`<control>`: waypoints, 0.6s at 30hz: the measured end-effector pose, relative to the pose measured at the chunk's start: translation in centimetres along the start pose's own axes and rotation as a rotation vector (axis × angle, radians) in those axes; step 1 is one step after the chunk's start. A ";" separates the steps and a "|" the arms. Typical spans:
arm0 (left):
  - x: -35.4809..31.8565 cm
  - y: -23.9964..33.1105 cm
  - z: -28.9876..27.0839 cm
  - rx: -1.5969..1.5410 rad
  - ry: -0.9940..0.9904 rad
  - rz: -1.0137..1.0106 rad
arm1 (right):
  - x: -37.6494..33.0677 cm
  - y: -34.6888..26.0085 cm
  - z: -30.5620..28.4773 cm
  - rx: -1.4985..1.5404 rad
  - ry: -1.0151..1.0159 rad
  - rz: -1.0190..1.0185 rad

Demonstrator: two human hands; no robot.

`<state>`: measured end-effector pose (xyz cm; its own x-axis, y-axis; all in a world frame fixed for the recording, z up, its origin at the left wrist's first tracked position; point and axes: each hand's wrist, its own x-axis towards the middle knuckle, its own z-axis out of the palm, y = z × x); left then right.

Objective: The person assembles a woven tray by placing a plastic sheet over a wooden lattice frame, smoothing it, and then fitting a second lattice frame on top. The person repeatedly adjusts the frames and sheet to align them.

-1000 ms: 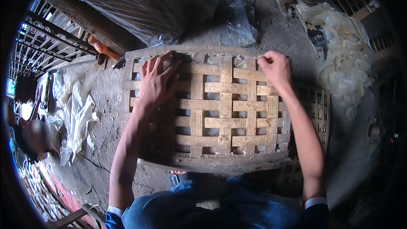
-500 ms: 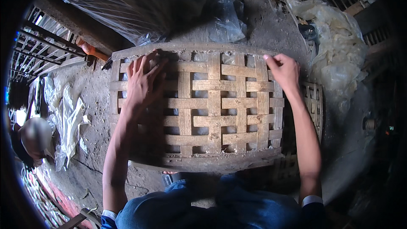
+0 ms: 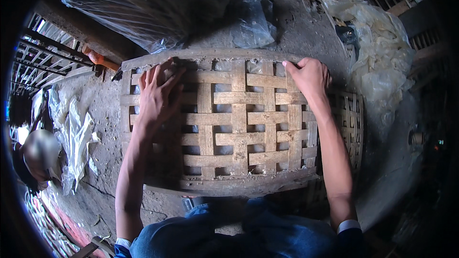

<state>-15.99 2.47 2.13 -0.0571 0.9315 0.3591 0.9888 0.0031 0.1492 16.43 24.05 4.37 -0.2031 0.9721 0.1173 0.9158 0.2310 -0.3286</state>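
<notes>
A woven bamboo tray (image 3: 239,129) with flat, wide slats and a wooden rim lies across the middle, just beyond my knees. Clear plastic shows through the gaps in its weave. Over its far left part, my left hand (image 3: 158,91) rests with its fingers apart and their tips near the far rim. My right hand (image 3: 311,77) is closed at the far right corner, its thumb laid along the rim and its other fingers curled over the edge. The undersides of those fingers are hidden. A shadow covers the tray's left portion.
Another woven bamboo piece (image 3: 351,124) stands to the right, partly under the tray. Clear plastic sheeting (image 3: 129,9) lies beyond, with more crumpled plastic at the right (image 3: 377,52) and left (image 3: 71,129). An orange-handled tool (image 3: 101,58) lies near the far left corner. A person (image 3: 36,157) is at the left.
My right hand has slid left along the far rim, nearer the tray's middle. The left hand stays in about the same place. The whole view has shifted slightly.
</notes>
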 end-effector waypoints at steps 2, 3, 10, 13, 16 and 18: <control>0.1 0.0 0.0 -0.009 0.000 0.004 | 0.4 1.3 0.7 0.107 0.007 -0.017; 0.0 -0.1 0.1 -0.002 -0.002 0.009 | 0.8 1.7 0.9 0.178 -0.006 -0.020; -0.3 -0.4 0.3 0.003 -0.013 0.000 | 1.1 2.7 2.3 0.302 0.045 -0.072; -0.4 -0.8 0.4 -0.012 -0.010 -0.008 | 0.7 2.9 2.2 0.305 0.062 -0.083; -0.6 -1.2 0.4 -0.023 -0.024 -0.014 | 1.1 3.9 1.7 0.335 0.102 -0.125; -0.4 -1.1 0.2 -0.037 -0.011 0.002 | 2.5 6.2 0.5 0.404 0.035 -0.195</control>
<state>-17.07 2.18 1.65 -0.0536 0.9355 0.3492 0.9832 -0.0118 0.1824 21.42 27.90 2.15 -0.3408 0.9083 0.2428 0.6509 0.4143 -0.6361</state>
